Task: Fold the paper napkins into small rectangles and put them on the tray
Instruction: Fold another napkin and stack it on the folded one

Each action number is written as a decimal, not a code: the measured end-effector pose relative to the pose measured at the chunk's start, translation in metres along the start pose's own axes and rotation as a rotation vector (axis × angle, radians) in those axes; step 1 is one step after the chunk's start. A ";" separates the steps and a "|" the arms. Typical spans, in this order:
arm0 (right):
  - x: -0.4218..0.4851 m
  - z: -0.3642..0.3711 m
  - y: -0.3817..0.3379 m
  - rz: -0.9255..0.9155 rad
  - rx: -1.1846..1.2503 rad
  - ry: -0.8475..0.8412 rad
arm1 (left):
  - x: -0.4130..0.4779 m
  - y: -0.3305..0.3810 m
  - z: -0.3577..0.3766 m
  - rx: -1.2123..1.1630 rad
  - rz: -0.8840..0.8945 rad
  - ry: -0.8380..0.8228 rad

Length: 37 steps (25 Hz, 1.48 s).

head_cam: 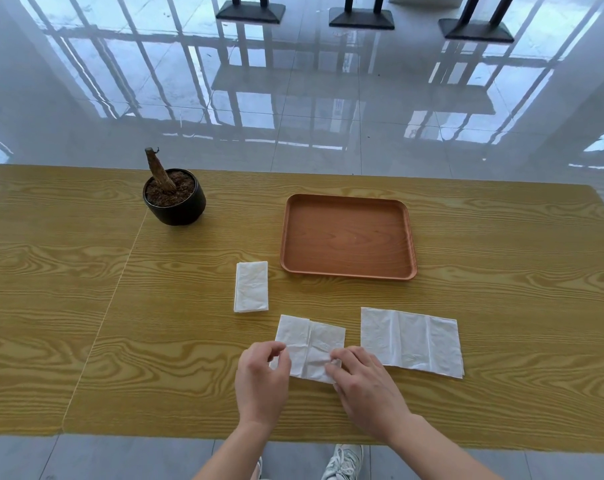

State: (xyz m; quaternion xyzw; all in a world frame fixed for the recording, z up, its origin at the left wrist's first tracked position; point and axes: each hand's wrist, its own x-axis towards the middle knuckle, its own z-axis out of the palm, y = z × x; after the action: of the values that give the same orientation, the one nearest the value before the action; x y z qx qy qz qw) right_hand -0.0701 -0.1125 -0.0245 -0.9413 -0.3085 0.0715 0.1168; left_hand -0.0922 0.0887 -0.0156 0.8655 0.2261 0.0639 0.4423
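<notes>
left hand (262, 374) pinches near-left corner of half-folded napkin (311, 342) | right hand (368, 388) pinches its near-right corner | tray (349, 276) beyond, apart

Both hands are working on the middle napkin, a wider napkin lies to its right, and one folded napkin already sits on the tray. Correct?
Not quite. The head view shows the folded napkin on the table, just left of the tray, not on it. The rest holds: the left hand and right hand are working on the middle napkin, and a wider napkin lies to its right.
</notes>
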 end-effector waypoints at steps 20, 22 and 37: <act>0.017 -0.018 0.014 0.013 -0.068 -0.145 | -0.015 -0.032 -0.013 0.746 0.564 -0.275; -0.002 -0.016 0.002 0.012 -0.077 -0.164 | -0.013 -0.027 -0.016 0.737 0.492 -0.264; -0.041 -0.002 -0.016 -0.027 0.054 -0.143 | -0.041 -0.048 -0.032 0.686 0.819 -0.325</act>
State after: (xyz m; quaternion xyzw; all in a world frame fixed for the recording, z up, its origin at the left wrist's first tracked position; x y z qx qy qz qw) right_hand -0.1115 -0.1245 -0.0161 -0.9261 -0.3266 0.1454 0.1208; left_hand -0.1545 0.1182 -0.0304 0.9758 -0.1920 0.0189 0.1034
